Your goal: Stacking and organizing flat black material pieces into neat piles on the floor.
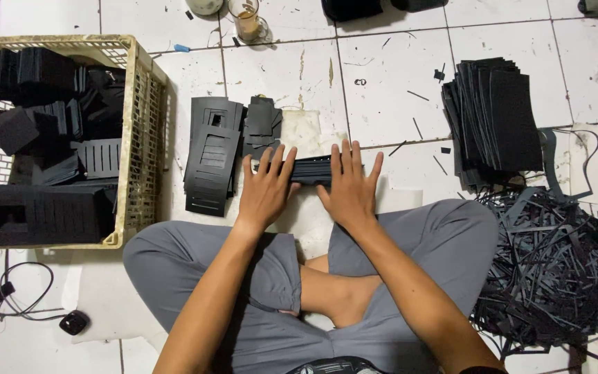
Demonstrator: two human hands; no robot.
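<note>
Two bare hands are pressing flat on a stack of black foam pieces [311, 170] that is lying on the white tiled floor [382, 76], just in front of the person's crossed legs in grey trousers [444, 239].

At the far left, a cream plastic crate [141, 138] is standing on the floor, and it is holding many black foam sheets, some flat and some standing on edge. Beside the crate, a pile of black slotted foam panels [210, 163] is lying, and a smaller heap of black cut pieces [263, 125] is resting just to the right of it, near the fingertips of the left hand.

The left hand [266, 190] is lying open, with the fingers spread, and its palm is covering the left end of the stack. The stack is showing as a dark band between the two hands. The right hand [349, 190] is also lying open, palm down, and it is covering the right end. Neither hand is closing a grip around the stack; the stack is lying under the palms and fingers, pressed against the floor.

Further right, a tall fanned pile of black foam sheets [496, 121] is lying well apart from the hands. Below it, a big tangle of black foam strips [555, 270] is spreading over the floor beside the person's right knee.
</note>
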